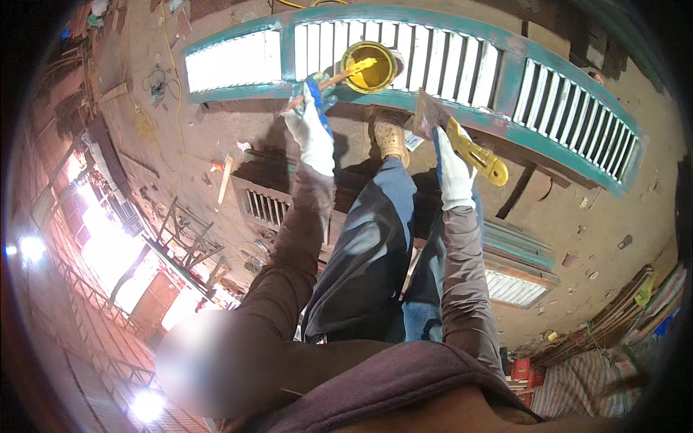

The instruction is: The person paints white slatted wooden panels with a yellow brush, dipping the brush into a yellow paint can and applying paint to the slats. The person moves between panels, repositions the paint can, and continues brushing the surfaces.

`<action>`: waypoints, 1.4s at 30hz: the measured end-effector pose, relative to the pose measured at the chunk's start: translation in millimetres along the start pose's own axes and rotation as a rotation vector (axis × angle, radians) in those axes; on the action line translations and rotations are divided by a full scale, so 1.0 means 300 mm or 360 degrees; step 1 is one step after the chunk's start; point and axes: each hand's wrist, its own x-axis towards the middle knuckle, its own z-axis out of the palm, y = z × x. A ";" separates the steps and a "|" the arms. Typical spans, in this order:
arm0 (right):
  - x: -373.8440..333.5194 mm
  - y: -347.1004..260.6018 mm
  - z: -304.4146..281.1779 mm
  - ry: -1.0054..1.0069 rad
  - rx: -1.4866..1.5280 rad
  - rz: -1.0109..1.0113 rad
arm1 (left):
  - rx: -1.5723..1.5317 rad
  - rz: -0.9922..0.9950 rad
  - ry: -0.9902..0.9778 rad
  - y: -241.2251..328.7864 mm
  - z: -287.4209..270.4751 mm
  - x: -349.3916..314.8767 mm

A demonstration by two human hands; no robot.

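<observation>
We look down at both our gloved hands by the near edge of a long shutter (510, 78), its frame teal with worn patches, its slats white. Our left hand (312, 130), in a white and blue glove, has its grip clenched around a wooden stick (336, 79), whose far end, thick with yellow paste (363, 65), lies over the mouth of an open tin (377, 76). The tin is at the shutter's near edge, a little left of the middle of that edge, hiding part of the slats and rail; whether our left fingers touch it we cannot tell. Our right hand (455, 173), gloved alike, has its grip grasping a broad scraper (476, 154) by the yellow handle. The scraper's blade (431, 114) points away from us and slightly left, its end over the shutter's near edge, to the right of the tin and apart from it; we cannot tell whether it touches the rail. Between our hands, one foot in a tan clog (390, 139) stands on the floor (592, 238), just short of that edge. A thin strip of wood (226, 179) lies on the floor to our left, and a striped sack (588, 382) sits at our far right.
</observation>
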 end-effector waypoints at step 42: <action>0.047 0.338 -0.351 0.0724 -0.1520 -0.0415 | 0.1273 0.0166 -0.0314 -0.240 -0.106 -0.156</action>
